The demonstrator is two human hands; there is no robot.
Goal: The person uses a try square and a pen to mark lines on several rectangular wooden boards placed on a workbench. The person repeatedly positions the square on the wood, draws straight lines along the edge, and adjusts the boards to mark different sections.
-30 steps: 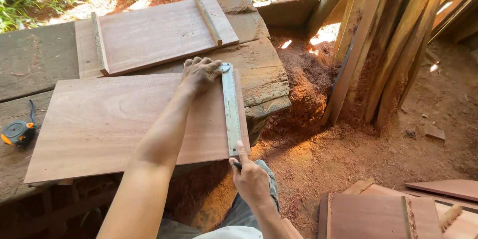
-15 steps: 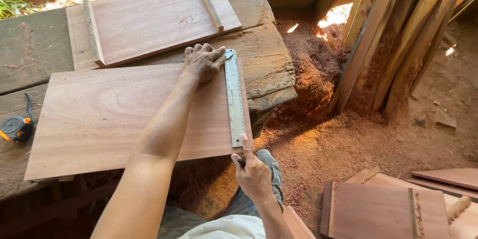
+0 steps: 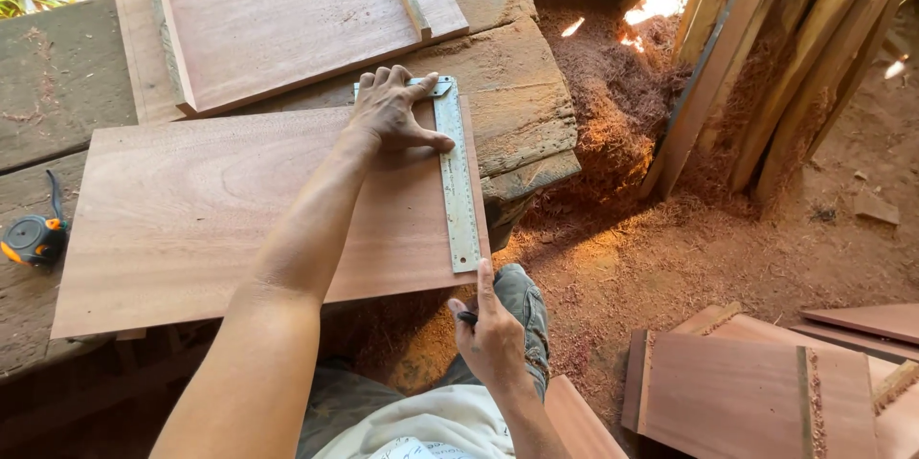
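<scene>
Dark tool (image 3: 466,317) mostly hidden in right hand (image 3: 493,344)

Steel square (image 3: 458,181) flat along reddish board's (image 3: 191,220) right edge; dark pencil (image 3: 466,317), perhaps.

No packages, labels, signs or screens show anywhere in view.
</scene>
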